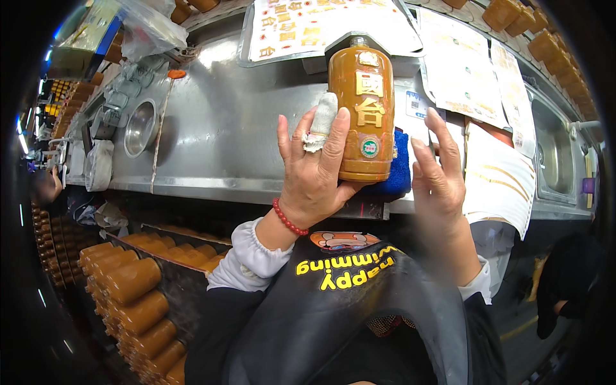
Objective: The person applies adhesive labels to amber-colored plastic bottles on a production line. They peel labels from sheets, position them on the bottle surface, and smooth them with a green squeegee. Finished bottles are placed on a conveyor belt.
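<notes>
Touching the lower left side of the amber-brown bottle is the left hand, its fingers extended, one wrapped in gauze; whether the bottle is firmly gripped cannot be told. The bottle is seen partly over a blue towel near the front edge of the steel worktop. The right hand is held apart, just to the right, fingers spread.
</notes>
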`<state>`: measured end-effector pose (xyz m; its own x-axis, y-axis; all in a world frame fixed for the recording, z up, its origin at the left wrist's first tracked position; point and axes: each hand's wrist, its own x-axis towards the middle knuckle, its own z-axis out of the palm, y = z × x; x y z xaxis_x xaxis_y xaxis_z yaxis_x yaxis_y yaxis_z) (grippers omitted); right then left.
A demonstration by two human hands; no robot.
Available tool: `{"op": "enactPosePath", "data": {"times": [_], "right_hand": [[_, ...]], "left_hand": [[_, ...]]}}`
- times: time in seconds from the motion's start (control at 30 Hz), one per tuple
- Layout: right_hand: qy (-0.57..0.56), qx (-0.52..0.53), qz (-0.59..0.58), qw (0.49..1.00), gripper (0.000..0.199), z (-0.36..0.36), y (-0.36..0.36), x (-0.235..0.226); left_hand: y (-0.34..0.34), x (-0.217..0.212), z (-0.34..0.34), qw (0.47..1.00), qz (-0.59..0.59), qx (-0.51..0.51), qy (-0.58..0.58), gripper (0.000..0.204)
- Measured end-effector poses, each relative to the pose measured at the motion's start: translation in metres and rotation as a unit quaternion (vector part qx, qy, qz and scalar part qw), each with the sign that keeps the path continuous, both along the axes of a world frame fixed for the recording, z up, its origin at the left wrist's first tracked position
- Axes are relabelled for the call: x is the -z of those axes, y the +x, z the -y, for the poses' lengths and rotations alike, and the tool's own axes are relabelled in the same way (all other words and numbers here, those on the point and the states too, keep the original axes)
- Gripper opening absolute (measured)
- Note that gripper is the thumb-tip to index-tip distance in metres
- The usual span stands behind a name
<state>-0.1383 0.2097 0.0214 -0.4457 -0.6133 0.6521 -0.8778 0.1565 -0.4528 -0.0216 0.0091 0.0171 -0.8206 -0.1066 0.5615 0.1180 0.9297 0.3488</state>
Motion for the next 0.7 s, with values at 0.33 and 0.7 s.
{"op": "enactPosePath", "data": {"times": [0.33, 0.7], "right_hand": [[0.077, -0.011, 0.02, 0.997, 0.053, 0.004, 0.01, 0.009], [0.041, 0.013, -0.031, 0.999, 0.063, 0.006, 0.005, -0.018]], "left_hand": [[0.004, 0.032, 0.006, 0.993, 0.001, 0.018, 0.115, 0.108], [0.002, 0.019, 0.005, 0.999, -0.006, 0.004, 0.052, 0.109]]}}
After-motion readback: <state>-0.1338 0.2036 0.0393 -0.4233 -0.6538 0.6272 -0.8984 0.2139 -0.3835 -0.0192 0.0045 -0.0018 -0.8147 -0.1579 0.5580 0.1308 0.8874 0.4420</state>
